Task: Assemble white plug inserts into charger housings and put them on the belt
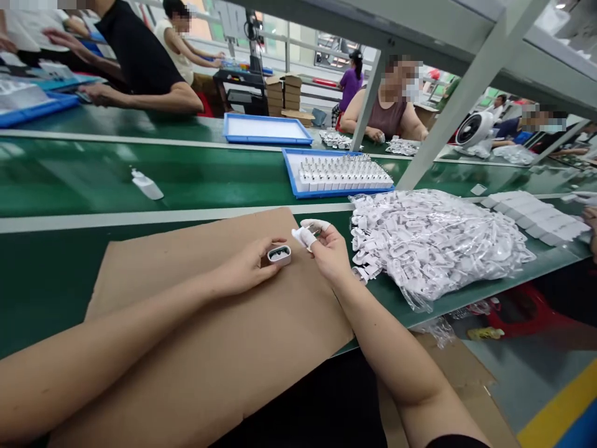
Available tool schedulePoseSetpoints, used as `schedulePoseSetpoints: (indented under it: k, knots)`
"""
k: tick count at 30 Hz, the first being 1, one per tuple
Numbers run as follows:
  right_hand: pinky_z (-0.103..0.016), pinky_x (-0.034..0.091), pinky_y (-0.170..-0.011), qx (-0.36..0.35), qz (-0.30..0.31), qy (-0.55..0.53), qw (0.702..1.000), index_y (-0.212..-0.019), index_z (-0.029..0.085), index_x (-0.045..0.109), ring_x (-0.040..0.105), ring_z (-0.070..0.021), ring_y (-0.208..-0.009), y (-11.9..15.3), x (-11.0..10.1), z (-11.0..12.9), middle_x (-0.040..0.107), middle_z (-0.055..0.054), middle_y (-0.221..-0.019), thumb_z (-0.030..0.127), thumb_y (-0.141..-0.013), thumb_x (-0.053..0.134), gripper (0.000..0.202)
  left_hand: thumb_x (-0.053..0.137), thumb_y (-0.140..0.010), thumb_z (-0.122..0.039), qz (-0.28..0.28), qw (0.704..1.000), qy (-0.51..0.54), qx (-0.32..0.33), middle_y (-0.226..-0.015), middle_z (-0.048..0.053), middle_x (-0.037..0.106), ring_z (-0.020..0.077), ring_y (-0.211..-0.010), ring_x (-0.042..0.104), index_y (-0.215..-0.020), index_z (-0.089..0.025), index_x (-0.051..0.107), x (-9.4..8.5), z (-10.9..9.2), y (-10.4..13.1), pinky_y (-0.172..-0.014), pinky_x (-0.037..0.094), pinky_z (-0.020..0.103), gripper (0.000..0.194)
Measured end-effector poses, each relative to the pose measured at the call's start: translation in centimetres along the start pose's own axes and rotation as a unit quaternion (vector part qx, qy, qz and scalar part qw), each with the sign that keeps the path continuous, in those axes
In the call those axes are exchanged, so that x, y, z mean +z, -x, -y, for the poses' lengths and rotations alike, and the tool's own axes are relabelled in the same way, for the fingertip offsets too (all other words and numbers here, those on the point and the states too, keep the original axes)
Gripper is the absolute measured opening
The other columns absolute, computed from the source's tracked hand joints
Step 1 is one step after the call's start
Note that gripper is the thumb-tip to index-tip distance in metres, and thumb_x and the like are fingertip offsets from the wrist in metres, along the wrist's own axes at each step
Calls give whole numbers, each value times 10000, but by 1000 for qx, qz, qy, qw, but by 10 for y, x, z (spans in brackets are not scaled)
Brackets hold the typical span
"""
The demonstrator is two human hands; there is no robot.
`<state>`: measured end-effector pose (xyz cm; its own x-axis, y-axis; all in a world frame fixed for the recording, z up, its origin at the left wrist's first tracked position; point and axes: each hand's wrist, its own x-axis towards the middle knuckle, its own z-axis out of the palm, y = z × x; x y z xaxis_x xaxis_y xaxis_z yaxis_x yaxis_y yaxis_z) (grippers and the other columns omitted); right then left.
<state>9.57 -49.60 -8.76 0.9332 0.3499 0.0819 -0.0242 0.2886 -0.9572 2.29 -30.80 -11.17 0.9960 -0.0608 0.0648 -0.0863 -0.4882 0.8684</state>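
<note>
My left hand (pixel 255 264) is closed around a white oval plastic housing (pixel 281 256), whose open end faces me and shows a dark green inside. Just to its right, my right hand (pixel 329 249) pinches a small white plastic part (pixel 302 236); white covers sit on some of its fingertips. A short gap separates the two pieces. Both hands are above a brown cardboard sheet (pixel 196 249) on the green bench. Beside my right hand lies a big clear bag of white plastic parts (pixel 433 236), with some spilling out at its near left side.
A blue-rimmed tray (pixel 293 180) with rows of white units stands beyond my hands. One white unit (pixel 147 185) lies on the green belt (pixel 69 174). White boxes (pixel 536 214) are at the right, under a slanted metal post (pixel 466 93). Co-workers sit across the line.
</note>
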Motion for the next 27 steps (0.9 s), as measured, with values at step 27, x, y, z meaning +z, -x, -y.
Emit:
schedulePoseSetpoints:
  k: [27]
  knots:
    - [-342,502,-879,-225,162,570,773,-1119,215,733,600,-223,-987,11,10,-1,720,-62,-1031,42,-804,557,400,731,-795,-583,-31,997,4,67,-880,36,696,249,-915,627,-852,-209,694,1,11,-2,-792,477,357,380]
